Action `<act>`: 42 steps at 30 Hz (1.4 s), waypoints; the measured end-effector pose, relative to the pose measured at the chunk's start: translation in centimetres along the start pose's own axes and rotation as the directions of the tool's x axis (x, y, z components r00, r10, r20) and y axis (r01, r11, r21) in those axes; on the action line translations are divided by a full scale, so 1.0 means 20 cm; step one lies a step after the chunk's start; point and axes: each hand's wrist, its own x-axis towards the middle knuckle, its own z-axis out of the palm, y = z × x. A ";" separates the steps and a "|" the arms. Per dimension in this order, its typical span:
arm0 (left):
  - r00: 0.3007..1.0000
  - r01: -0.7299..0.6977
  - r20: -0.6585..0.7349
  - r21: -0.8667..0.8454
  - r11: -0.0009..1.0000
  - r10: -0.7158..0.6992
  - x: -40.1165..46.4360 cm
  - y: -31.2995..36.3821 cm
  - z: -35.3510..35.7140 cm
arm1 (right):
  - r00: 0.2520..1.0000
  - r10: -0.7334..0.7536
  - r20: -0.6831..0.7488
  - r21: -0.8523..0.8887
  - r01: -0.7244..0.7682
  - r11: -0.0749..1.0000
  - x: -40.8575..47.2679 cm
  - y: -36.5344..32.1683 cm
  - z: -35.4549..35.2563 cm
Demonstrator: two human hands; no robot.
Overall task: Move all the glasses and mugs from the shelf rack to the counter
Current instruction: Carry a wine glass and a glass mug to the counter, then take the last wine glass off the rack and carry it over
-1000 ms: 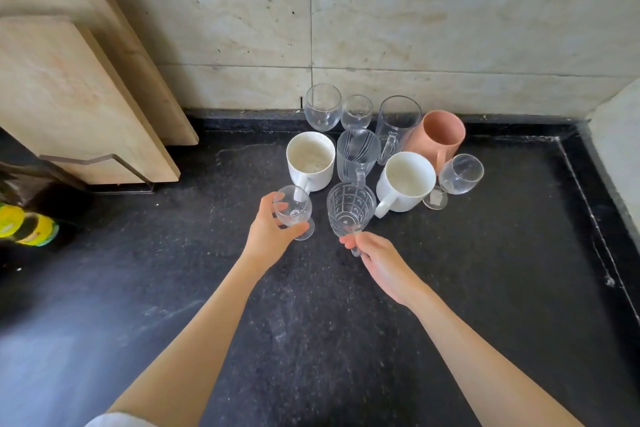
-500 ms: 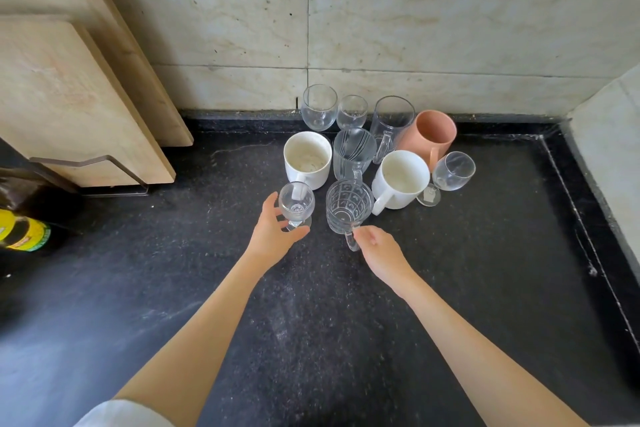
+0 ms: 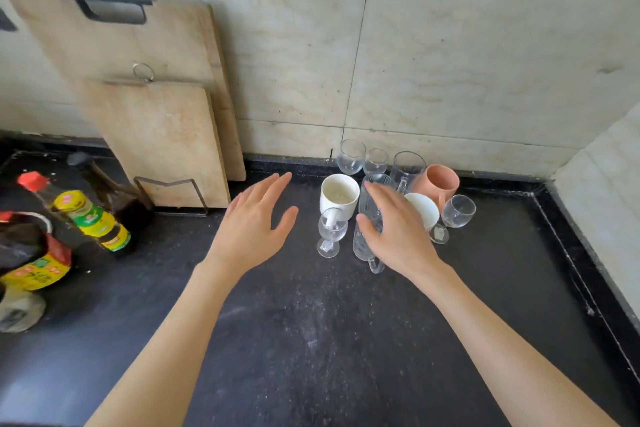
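Observation:
A cluster of glasses and mugs stands on the black counter (image 3: 311, 340) against the back wall. It holds a white mug (image 3: 338, 196), a second white mug (image 3: 423, 210), a pink mug (image 3: 438, 180), a small stemmed glass (image 3: 330, 232), a patterned glass mug (image 3: 363, 246), a wine glass (image 3: 456, 213) and more glasses (image 3: 351, 156) behind. My left hand (image 3: 254, 229) hovers with its fingers spread, left of the stemmed glass and apart from it. My right hand (image 3: 394, 229) hovers with straight fingers over the patterned glass mug and hides part of it. Neither hand holds anything.
Two wooden cutting boards (image 3: 156, 128) lean on the wall in a wire holder (image 3: 173, 191) at the left. Sauce bottles (image 3: 93, 222) and a packet stand at the far left. A tiled side wall (image 3: 609, 191) closes the counter's right end.
Both hands have let go of the stemmed glass and the patterned glass mug, which now stand on the counter. The hands have lifted away with fingers straightened. The view swung left and up.

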 end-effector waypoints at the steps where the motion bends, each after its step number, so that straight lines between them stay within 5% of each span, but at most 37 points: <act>1: 1.000 0.009 -0.022 0.010 1.000 -0.009 -0.04 0.00 -0.05 | 0.999 -0.048 0.008 -0.027 0.048 0.998 0.00 -0.06 -0.01; 6: 0.982 0.147 -0.131 0.075 0.986 -0.137 -0.40 -0.08 -0.24 | 0.959 -0.252 0.129 -0.073 0.263 0.962 0.01 -0.33 -0.01; 11: 0.886 0.392 -0.304 0.089 0.916 -0.350 -0.86 -0.12 -0.38 | 0.854 -0.468 0.226 0.018 0.476 0.879 -0.10 -0.62 0.06; 21: 0.536 0.797 -0.449 -0.008 0.603 -0.715 -2.07 0.04 -0.37 | 0.445 -0.791 0.419 0.225 0.793 0.565 -0.81 -1.15 0.32; 31: 0.174 0.948 -0.604 -0.112 0.298 -0.778 -3.29 0.31 -0.42 | 0.043 -0.925 0.378 0.411 0.887 0.209 -1.86 -1.75 0.43; 39: -0.057 0.965 -0.635 -0.233 0.120 -0.770 -4.41 0.45 -0.53 | -0.124 -0.954 0.272 0.503 0.864 0.032 -2.84 -2.30 0.50; 42: -0.086 0.962 -0.668 -0.249 0.114 -0.739 -4.72 0.49 -0.62 | -0.184 -0.955 0.232 0.539 0.842 -0.031 -3.14 -2.48 0.52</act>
